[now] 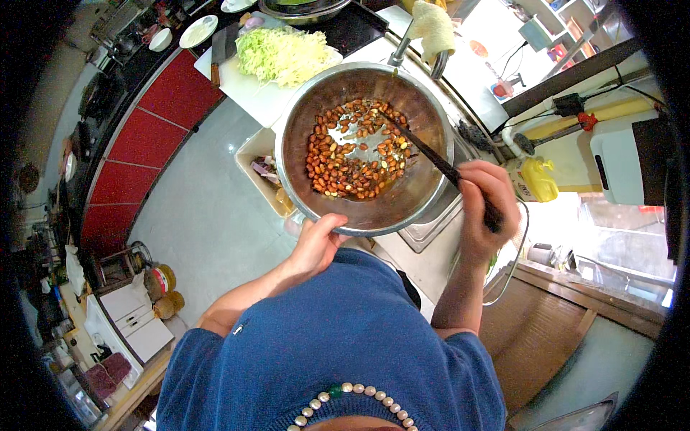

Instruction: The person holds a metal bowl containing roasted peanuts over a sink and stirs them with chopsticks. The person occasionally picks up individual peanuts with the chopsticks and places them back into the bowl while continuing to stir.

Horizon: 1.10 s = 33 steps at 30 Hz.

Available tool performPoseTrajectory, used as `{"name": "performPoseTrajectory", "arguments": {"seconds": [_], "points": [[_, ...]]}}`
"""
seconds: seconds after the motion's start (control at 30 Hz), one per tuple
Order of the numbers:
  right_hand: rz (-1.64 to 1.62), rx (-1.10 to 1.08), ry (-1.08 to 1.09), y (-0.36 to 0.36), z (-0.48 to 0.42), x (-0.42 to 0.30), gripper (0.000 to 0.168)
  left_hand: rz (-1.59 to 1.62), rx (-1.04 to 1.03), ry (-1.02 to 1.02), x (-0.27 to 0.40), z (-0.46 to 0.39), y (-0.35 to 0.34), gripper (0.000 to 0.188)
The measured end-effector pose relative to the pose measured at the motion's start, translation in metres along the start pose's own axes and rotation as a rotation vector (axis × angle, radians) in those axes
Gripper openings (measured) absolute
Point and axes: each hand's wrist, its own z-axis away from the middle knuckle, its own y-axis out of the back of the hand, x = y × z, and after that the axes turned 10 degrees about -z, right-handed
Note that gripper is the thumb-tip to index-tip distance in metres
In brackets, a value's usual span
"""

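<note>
My left hand [322,242] grips the near rim of a large stainless steel bowl [366,218], thumb over the edge. Inside the bowl, reddish-brown peanuts [337,172] lie in a rough ring around a bare shiny patch, some of them pale and skinless. Dark chopsticks [426,151] are held in my right hand [488,210], at the bowl's right side, with their tips among the peanuts at the far part of the ring. Beyond the bowl, shredded cabbage [285,54] is heaped on a white cutting board [261,102], and a cleaver [221,51] lies at the board's left edge.
A bin with scraps [250,145] stands below the bowl's left side. Under its right side is a steel sink [426,231]. A faucet draped with a cloth [431,29] rises behind. A yellow bottle [539,180] stands to the right, and white plates [198,32] are at the upper left.
</note>
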Motion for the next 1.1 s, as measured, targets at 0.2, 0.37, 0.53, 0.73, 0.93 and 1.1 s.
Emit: {"name": "performPoseTrajectory", "arguments": {"seconds": [0.2, 0.37, 0.53, 0.73, 0.93, 1.1], "points": [[-0.166, -0.171, 0.014, -0.03, 0.01, 0.007, 0.013, 0.0, -0.024, -0.007, -0.004, -0.002, 0.007, 0.025], [-0.022, -0.012, 0.016, -0.016, 0.004, 0.016, 0.008, 0.047, 0.023, 0.028, -0.005, -0.004, 0.005, 0.037], [-0.04, -0.008, 0.0, -0.02, 0.004, 0.012, 0.006, 0.031, 0.017, 0.021, -0.004, -0.007, 0.007, 0.038], [0.004, 0.053, 0.011, -0.009, 0.011, 0.017, 0.004, 0.037, 0.003, 0.014, -0.005, -0.007, 0.008, 0.04], [0.149, -0.003, 0.089, -0.017, 0.009, 0.007, 0.007, 0.043, 0.017, 0.024, -0.001, -0.008, 0.005, 0.041], [-0.112, -0.219, 0.118, -0.038, 0.018, 0.003, 0.019, 0.028, 0.023, 0.05, 0.001, -0.008, 0.005, 0.04]]}}
